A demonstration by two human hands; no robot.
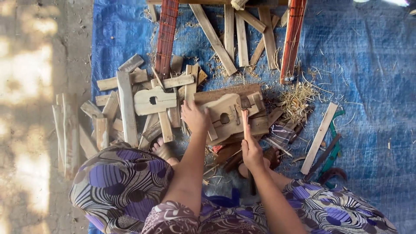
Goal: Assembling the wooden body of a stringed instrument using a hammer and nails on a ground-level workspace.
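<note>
A person sits low on a blue tarp (368, 65), knees spread in patterned cloth, working wood at the centre of the view. The left hand (194, 117) presses down on a flat wooden piece with a round hole (225, 115), fingers closed over its near edge, apparently to keep it from shifting. The right hand (251, 151) is clenched around the handle of a hammer (245, 119), its head resting at the piece's 3 o'clock edge, seemingly poised for a short, controlled tap. A similar cut-out piece (154, 100) lies at 9 o'clock, atop a heap of offcut slats (125, 108), within easy reach. Longer slats (234, 34) and two red frame rails (167, 34) fan out at 12 o'clock. Straw (297, 97) lies at 2 o'clock; a green-handled tool (333, 147) rests at 4 o'clock beside a loose slat (320, 138).
</note>
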